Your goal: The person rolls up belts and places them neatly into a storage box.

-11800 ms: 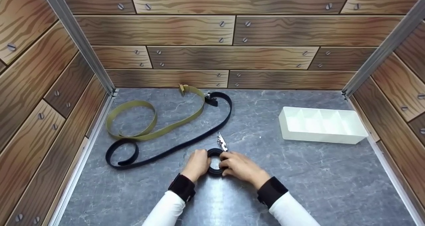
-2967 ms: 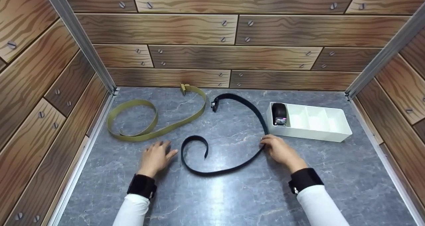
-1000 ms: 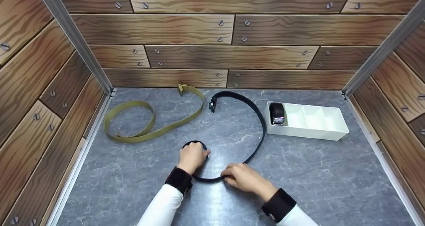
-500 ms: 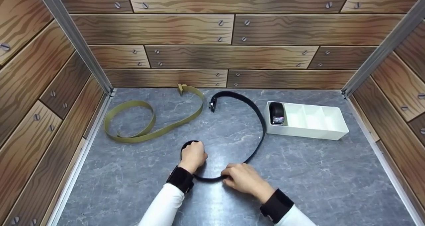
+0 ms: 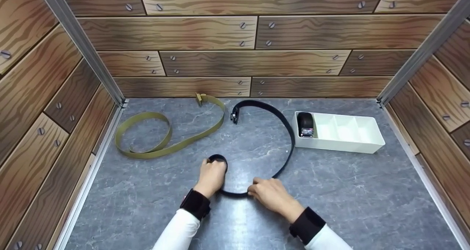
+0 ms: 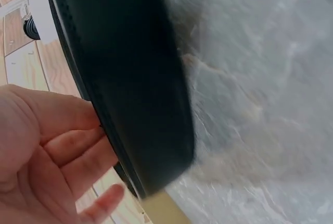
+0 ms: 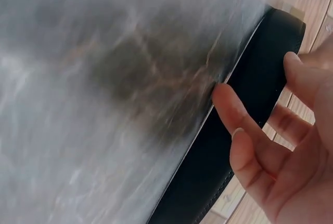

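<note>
You seem to be rolling up the black belt, left of the white tray. Your left hand grips its curled end; your right hand pinches farther along. The next turn calls for feeding length away from the tray, edges level.

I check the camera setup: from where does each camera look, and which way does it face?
Head: worn on head, facing forward and down at black belt, olive belt and white tray; left hand, right hand and sleeves show.
Left wrist: worn there, facing black belt; left fingers show.
Right wrist: worn there, facing black belt; right fingers show.
Wrist views share the black belt.
</note>
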Tool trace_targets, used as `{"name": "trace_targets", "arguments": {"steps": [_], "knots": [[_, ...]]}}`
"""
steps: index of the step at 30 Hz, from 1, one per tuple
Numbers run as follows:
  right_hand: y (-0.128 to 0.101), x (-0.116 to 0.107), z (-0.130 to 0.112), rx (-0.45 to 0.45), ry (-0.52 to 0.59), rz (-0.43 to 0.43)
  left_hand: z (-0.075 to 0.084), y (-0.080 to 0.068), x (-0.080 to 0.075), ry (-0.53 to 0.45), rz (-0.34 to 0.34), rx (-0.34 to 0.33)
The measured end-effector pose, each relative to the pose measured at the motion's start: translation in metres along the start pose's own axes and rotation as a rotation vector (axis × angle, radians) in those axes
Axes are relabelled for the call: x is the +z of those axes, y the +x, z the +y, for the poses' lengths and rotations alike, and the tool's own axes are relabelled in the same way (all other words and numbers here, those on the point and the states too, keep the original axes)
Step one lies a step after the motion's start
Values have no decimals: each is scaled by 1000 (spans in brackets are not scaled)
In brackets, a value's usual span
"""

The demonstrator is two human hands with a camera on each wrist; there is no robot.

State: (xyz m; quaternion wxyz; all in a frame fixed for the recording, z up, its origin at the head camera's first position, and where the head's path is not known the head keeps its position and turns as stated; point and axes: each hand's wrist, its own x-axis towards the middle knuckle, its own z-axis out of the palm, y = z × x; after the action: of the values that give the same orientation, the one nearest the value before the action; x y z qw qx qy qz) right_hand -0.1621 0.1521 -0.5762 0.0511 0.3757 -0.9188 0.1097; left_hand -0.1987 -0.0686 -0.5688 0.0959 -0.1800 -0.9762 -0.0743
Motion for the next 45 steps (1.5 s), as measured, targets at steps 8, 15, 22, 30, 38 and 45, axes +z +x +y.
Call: {"name": "trace_targets", "arguments": {"steps": [8, 15, 22, 30, 38, 45], "knots": [[2, -2, 28, 5, 32, 33, -12, -14, -3, 22, -9, 183], [2, -1, 47, -15, 82, 20, -21, -15, -1, -29, -25, 225], [1, -5, 59, 5, 101, -18, -28, -16, 0, 12, 32, 228], [-2, -7, 75, 29, 120, 4, -31, -14, -2, 50, 84, 251], [-4, -12, 88, 111, 98, 18, -35, -12, 1, 68, 81, 278], [-5, -10, 93, 137, 46, 39, -34, -12, 1, 23, 52, 304]]}}
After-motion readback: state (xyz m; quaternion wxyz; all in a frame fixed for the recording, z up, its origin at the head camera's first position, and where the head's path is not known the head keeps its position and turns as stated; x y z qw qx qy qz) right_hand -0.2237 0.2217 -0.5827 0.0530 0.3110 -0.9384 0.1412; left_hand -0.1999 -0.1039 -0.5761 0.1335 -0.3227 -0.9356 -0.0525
